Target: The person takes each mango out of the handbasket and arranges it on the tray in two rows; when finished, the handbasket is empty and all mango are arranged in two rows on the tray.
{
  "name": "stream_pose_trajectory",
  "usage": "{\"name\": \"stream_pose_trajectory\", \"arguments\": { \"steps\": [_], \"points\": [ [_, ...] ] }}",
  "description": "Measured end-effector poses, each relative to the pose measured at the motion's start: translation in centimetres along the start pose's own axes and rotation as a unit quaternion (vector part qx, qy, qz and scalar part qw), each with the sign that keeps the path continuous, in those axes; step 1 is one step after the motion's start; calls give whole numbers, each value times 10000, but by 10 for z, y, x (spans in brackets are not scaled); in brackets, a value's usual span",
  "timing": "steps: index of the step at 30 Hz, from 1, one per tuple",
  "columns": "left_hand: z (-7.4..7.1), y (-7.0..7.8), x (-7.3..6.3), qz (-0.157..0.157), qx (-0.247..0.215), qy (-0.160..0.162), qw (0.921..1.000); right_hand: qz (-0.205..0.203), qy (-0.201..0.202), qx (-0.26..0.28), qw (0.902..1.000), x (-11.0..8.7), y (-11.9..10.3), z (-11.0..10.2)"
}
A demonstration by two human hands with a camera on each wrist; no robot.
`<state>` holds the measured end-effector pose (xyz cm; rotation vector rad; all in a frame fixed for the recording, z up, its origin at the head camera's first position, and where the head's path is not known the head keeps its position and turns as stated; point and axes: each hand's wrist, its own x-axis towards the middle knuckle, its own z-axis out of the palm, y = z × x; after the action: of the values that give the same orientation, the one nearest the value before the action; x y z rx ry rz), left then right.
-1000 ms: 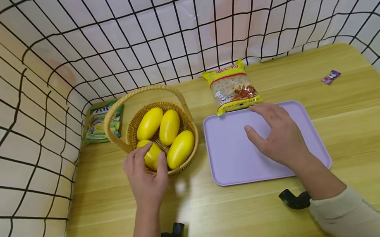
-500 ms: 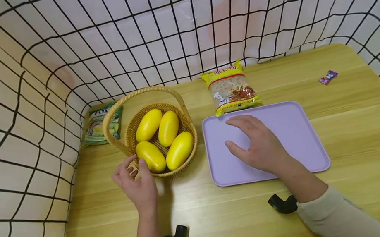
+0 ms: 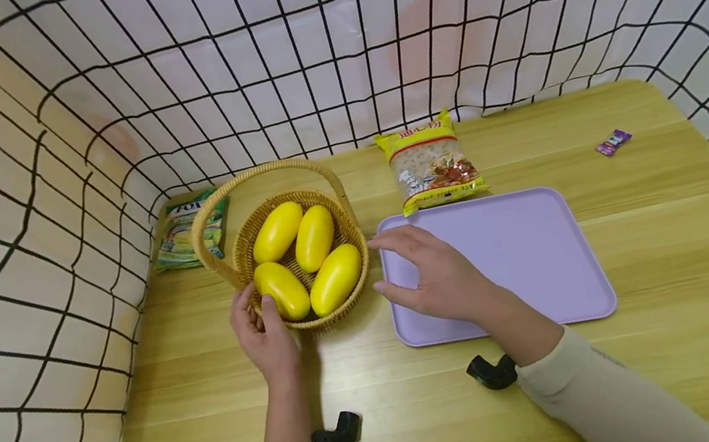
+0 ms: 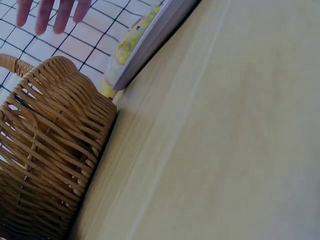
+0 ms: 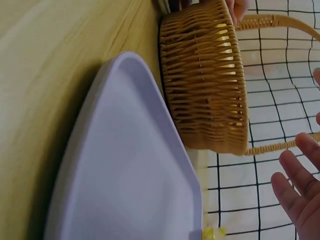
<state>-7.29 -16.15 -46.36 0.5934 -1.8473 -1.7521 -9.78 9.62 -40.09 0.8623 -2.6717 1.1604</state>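
1. Head view: the wicker basket (image 5: 205,80) is standing on the table (image 3: 401,416) just left of the tray (image 3: 502,259), carrying four yellow egg-shaped pieces (image 3: 313,239); its handle (image 3: 271,166) is arching overhead.
2. The left hand (image 3: 267,345) is apparently gripping the basket's near rim on the side away from the tray, thumb at the edge and fingers outside; how firmly, the views are not showing.
3. The right hand (image 3: 434,278) is hovering over the tray's left edge, fingers extended and spread, grasping nothing; the wrist views are showing it apart from the basket.
4. Governing relation, as judged: the basket is lying between both hands, the left being nearer; its roundish body is presenting no clear long axis.
5. A yellow food bag (image 3: 434,164) is lying just behind the tray, a green packet (image 3: 174,239) well to its left.
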Motion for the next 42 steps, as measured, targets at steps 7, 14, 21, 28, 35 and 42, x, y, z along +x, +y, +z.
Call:
{"name": "stream_pose_trajectory", "arguments": {
  "steps": [7, 14, 21, 28, 35, 42],
  "points": [
    [2, -4, 2, -114, 11, -60, 9999, -5, -503, -97, 9987, 17, -7, 7],
    [7, -8, 3, -82, -94, -96, 9999, -146, -697, -85, 9974, 36, -8, 12],
    [7, -13, 4, 32, -187, -37, 9998, -167, -1046, -143, 9943, 54, -5, 21],
    [5, -14, 5, 296, -98, -54, 9995, -313, -1580, -346, 9863, 72, -2, 31],
    [5, -15, 6, 337, -127, -82, 9993, -679, -2071, -467, 9749, 86, -1, 31],
    [5, -14, 5, 236, -168, -108, 9995, -751, -2678, -490, 9593, 97, -1, 32]
  ]
}}
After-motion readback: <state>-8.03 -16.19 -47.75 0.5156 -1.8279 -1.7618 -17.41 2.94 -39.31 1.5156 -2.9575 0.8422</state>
